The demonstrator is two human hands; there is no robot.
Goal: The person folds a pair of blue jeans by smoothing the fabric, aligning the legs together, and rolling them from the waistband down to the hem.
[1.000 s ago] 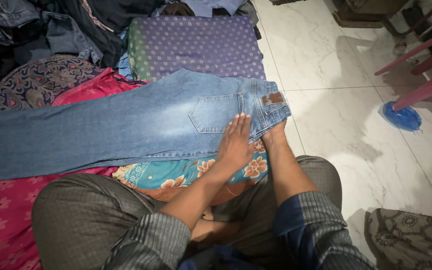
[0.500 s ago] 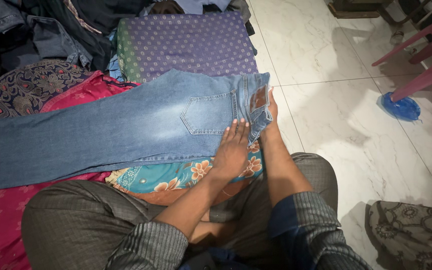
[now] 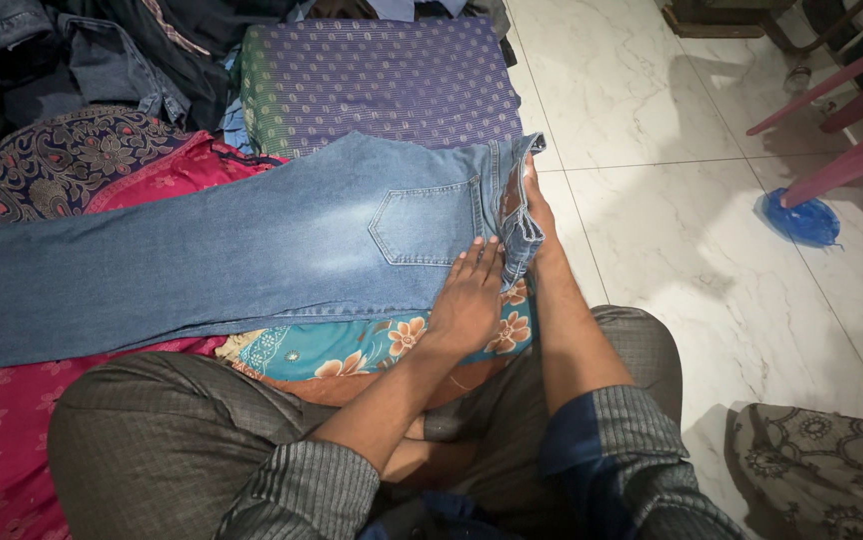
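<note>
A pair of light blue jeans (image 3: 252,240) lies flat across cushions in front of me, legs running off to the left, back pocket up. My left hand (image 3: 469,295) presses flat on the jeans just below the pocket, fingers together. My right hand (image 3: 535,205) grips the waistband at the right end and lifts its edge upright, so the band folds toward the left. Both forearms cross my lap, which is covered in grey checked cloth.
Under the jeans lie a teal floral cushion (image 3: 352,345) and pink floral fabric (image 3: 2,420). A purple dotted cushion (image 3: 382,85) and a pile of dark clothes (image 3: 72,50) sit behind. White marble floor (image 3: 672,250) spreads right, with a blue plastic lid (image 3: 800,220) and red chair legs (image 3: 842,130).
My right hand has lifted the waistband end from flat to upright and pushed it leftward. My left hand has stayed pressed near the pocket.
</note>
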